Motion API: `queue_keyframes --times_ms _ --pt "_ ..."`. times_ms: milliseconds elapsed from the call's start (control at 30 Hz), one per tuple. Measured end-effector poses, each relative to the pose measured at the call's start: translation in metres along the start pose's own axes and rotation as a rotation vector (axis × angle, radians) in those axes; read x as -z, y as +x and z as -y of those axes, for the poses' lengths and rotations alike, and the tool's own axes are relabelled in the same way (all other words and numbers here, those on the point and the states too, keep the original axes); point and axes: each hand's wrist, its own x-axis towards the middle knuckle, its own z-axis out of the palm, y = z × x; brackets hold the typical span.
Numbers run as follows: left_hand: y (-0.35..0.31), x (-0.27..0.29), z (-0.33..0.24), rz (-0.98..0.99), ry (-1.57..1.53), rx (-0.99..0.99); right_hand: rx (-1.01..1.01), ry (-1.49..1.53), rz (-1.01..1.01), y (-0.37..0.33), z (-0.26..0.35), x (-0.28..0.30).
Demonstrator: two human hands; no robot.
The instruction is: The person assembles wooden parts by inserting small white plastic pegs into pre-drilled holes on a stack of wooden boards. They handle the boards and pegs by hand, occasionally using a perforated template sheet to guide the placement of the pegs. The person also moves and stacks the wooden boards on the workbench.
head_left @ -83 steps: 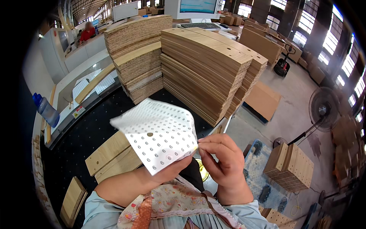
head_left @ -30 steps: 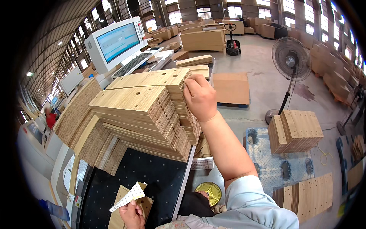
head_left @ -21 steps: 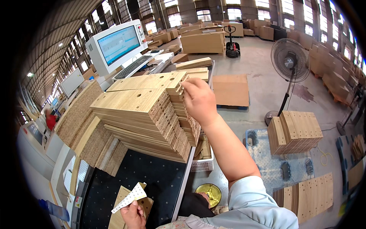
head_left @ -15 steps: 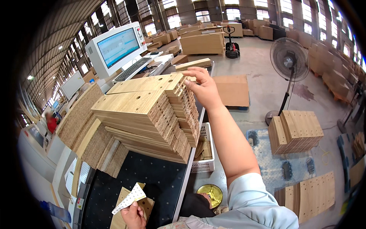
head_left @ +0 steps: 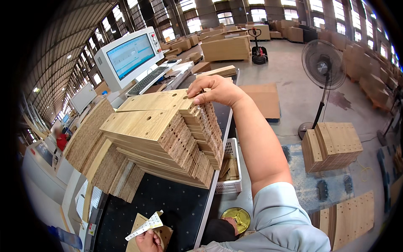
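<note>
My left hand [head_left: 149,241], low in the view, pinches a folded white sheet [head_left: 145,224] with small dark marks in rows. Beneath it lies a light wooden board [head_left: 165,235] on the black table. My right hand [head_left: 220,90] reaches to the far row of stacked boards. Its fingers are curled together over the end of the top board [head_left: 155,98], close to a drilled hole; whatever is between the fingertips is hidden. Directly in front stands the nearer stack of drilled boards [head_left: 138,122], its rough chipboard ends facing right.
Chipboard panels [head_left: 90,132] stand along the left. Behind the stacks are a monitor [head_left: 130,54] and a keyboard [head_left: 147,80]. A white crate [head_left: 231,187] with wood offcuts sits beside the table. To the right are a standing fan [head_left: 323,67] and a pile of boards [head_left: 331,145] on a blue pallet.
My right hand has shifted slightly left and down, from the board's end onto its top edge, with the fingers more curled. My left hand still holds the sheet. The view has moved slightly.
</note>
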Motion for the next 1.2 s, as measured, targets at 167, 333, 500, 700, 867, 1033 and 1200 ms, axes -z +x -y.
queue_keyframes --times_ms 167,333,500,700,867,1033,1200 --pt "-0.001 -0.015 -0.007 0.002 0.031 0.034 0.101 0.002 -0.023 0.0 -0.008 -0.001" --pt "0.001 -0.017 -0.006 0.0 0.033 0.001 0.104 0.018 -0.008 0.002 -0.009 0.002" --pt "0.009 -0.007 0.007 0.021 -0.004 -0.026 0.088 0.215 -0.045 -0.006 -0.024 -0.002" --pt "0.014 0.003 0.019 0.022 -0.069 -0.027 0.117 0.262 -0.053 -0.01 -0.031 -0.01" --pt "0.01 0.005 0.02 -0.012 -0.101 -0.037 0.047 0.32 -0.059 -0.013 -0.026 -0.008" --pt "0.005 0.016 0.017 0.016 -0.078 -0.056 -0.034 0.43 -0.096 -0.016 -0.019 -0.008" --pt "-0.003 0.024 0.015 0.036 -0.103 -0.076 -0.109 0.322 -0.205 -0.021 0.011 -0.022"
